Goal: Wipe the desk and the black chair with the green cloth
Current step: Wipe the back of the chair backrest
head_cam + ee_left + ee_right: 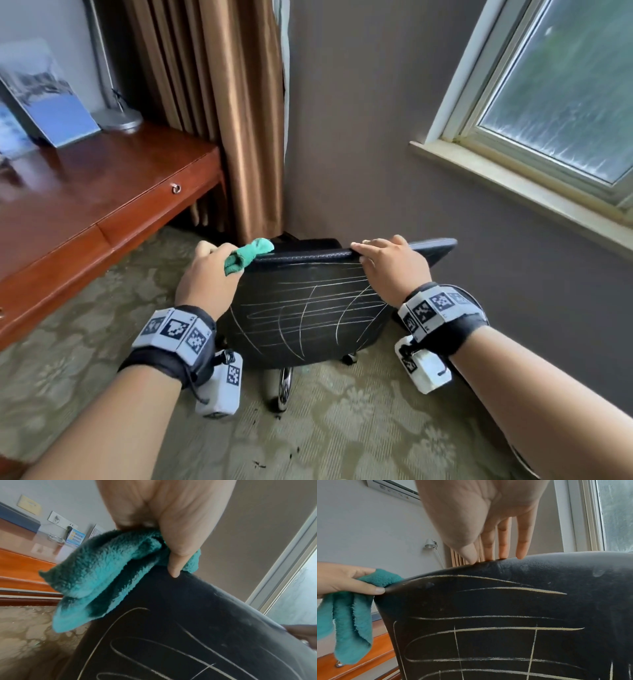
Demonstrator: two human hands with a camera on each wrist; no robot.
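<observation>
The black chair point(308, 301) stands in front of me with its back towards me, covered in white chalk-like scribbles point(488, 628). My left hand point(209, 270) grips the bunched green cloth point(250, 255) at the left end of the backrest's top edge; the cloth point(102, 577) hangs down beside the backrest point(171, 635). My right hand point(390, 260) rests on the top edge further right, fingers point(503, 543) straight and touching the rim. The red-brown wooden desk point(85, 195) stands to the left.
A lamp base point(118, 118) and a leaning picture card point(51, 99) sit on the desk. Brown curtains point(219, 102) hang behind the chair. A window point(561, 96) with a sill is on the right wall. Patterned carpet point(342, 428) covers the floor.
</observation>
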